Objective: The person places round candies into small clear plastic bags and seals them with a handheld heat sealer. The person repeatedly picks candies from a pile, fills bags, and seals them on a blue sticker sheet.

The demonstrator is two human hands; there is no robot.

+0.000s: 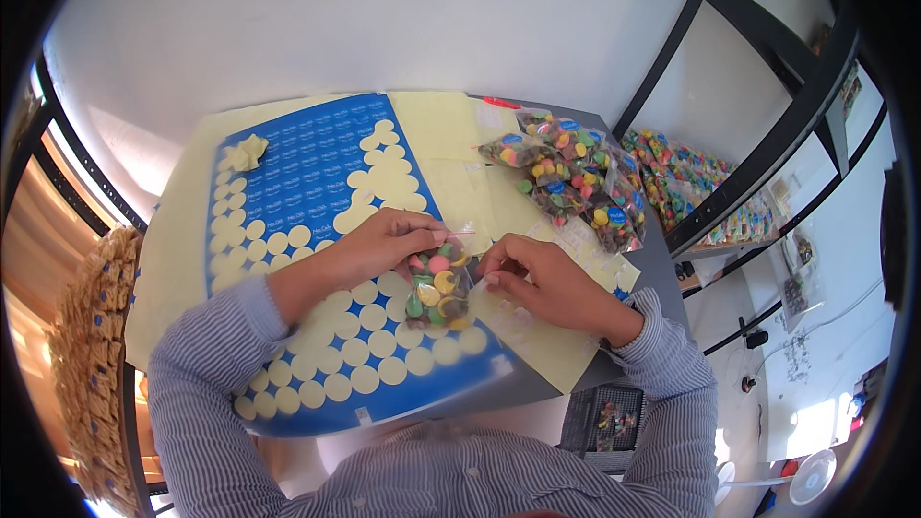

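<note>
My left hand (388, 241) grips the top edge of a clear zip bag (437, 291) holding multicoloured candy pieces in pink, yellow, green and brown. No round label shows on the side of this bag facing up. Just right of it is my right hand (536, 280), thumb and forefinger close together over a pale yellow backing sheet (565, 356). Whether anything thin sits between those fingertips cannot be made out. Beneath the left forearm lies a large blue sheet of round stickers (302, 187), with many circles peeled away to the yellow backing.
Several filled bags (568, 165) with blue round labels are piled at the table's back right. A crumpled yellow paper (247, 152) rests on the sticker sheet. More bags fill a rack shelf (705, 187) on the right. Below stands a black crate (604, 417); black rack posts (698, 36) flank the table.
</note>
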